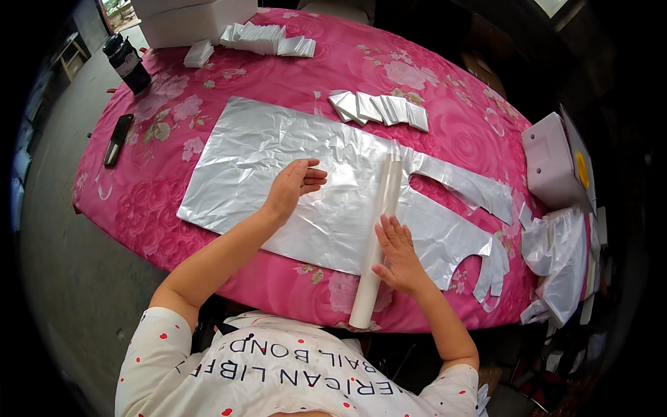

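Note:
A thin, silvery-white plastic apron [243,160] lies spread on the table, its broad end to the left and its cut-out straps to the right. Across it rests a pale, smooth tube [368,292], one end reaching toward me past the apron's near edge. My right hand [400,258] is laid against the tube's right side, palm down with fingers stretched out. Over the middle of the plastic is my left hand [295,186], empty, its fingers extended and slightly bent. Whether the left hand touches the sheet I cannot tell.
A pink floral cloth [149,215] covers the table. Beyond the apron lie several flat folded packets [389,110], with more packets [260,39] beside a white box [201,24]. A dark bottle [128,66] and phone [118,140] stand left; a white container [552,160] and crumpled plastic [556,243] sit right.

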{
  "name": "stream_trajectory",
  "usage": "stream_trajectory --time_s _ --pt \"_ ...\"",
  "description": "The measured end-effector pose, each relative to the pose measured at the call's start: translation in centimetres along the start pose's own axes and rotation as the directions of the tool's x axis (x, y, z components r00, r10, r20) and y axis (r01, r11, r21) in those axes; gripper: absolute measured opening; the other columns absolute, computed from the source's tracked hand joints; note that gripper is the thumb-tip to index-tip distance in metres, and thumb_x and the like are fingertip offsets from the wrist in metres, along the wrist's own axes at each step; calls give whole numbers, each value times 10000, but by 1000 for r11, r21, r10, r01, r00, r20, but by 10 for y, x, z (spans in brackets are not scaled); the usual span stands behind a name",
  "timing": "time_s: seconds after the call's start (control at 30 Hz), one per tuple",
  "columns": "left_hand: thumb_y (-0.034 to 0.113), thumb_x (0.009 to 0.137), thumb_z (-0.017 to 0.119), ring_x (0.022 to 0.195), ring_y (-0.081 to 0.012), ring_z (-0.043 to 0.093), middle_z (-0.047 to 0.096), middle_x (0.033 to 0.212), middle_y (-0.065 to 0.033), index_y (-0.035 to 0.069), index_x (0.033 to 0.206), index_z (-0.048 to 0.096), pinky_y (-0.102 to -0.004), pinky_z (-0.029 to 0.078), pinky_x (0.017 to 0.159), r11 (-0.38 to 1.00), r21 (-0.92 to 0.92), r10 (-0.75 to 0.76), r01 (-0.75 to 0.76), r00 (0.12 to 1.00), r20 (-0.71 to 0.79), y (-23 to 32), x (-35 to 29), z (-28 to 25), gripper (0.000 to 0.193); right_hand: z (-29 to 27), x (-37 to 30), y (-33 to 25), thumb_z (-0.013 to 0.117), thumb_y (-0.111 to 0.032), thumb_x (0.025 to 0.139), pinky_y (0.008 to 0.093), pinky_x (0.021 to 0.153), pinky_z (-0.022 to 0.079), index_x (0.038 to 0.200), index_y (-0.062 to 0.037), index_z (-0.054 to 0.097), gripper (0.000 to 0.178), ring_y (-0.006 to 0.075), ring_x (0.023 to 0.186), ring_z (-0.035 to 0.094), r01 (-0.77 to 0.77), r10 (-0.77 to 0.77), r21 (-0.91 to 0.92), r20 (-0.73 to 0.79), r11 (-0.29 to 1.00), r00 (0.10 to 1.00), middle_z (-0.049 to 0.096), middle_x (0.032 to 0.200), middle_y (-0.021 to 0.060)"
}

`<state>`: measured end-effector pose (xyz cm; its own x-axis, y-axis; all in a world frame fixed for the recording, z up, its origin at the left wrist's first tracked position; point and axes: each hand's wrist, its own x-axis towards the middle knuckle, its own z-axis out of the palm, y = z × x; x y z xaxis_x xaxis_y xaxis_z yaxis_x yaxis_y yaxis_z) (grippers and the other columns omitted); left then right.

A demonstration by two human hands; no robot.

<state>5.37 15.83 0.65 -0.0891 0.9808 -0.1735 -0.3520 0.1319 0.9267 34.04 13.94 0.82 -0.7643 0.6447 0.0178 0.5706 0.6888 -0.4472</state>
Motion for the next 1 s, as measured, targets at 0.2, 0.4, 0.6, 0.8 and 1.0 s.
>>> stream_trajectory --time_s 0.2,0.4,0.6,0.8,1.0 --pt "333 955 343 951 -219 578 575 1040 -161 -41 1210 426 -324 457 852 999 17 52 -50 987 -153 5 -40 -82 460 25 102 -139 515 -491 839 432 968 368 1228 2 496 628 320 1127 497 258 -585 633 385 730 714 544 1195 186" --pt "300 972 328 937 -192 580 581 1032 -135 -17 1205 451 -302 462 829 990 66 141 -127 943 -301 5 -116 -143 412 25 159 -130 622 -263 802 386 905 408 1109 -28 572 390 307 1051 530 441 -412 413 -162 797 897 594 1088 138" --pt "164 934 436 886 -148 557 581 1026 -122 -43 1183 469 -264 444 815 942 306 240 -136 912 -332 0 -176 -155 326 66 221 -99 506 -420 856 450 1080 197 1281 -96 468 537 305 1326 258 479 -483 -99 -17 872 876 374 1390 107" --pt "212 779 645 942 -318 530 521 1032 -200 -61 1225 403 -395 438 828 219 966 446 141 865 -228 7 -180 -140 576 121 297 -172 500 -386 851 462 1100 103 1353 -82 371 601 325 1346 198 436 -436 -73 18 897 900 291 1428 148" --pt "195 657 751 917 -340 548 544 987 -188 -38 1261 413 -387 450 813 428 868 274 251 879 -390 17 -174 -151 730 153 302 -207 585 -155 761 457 1095 92 1405 15 106 820 407 1353 56 61 106 363 -423 930 900 109 1424 304"
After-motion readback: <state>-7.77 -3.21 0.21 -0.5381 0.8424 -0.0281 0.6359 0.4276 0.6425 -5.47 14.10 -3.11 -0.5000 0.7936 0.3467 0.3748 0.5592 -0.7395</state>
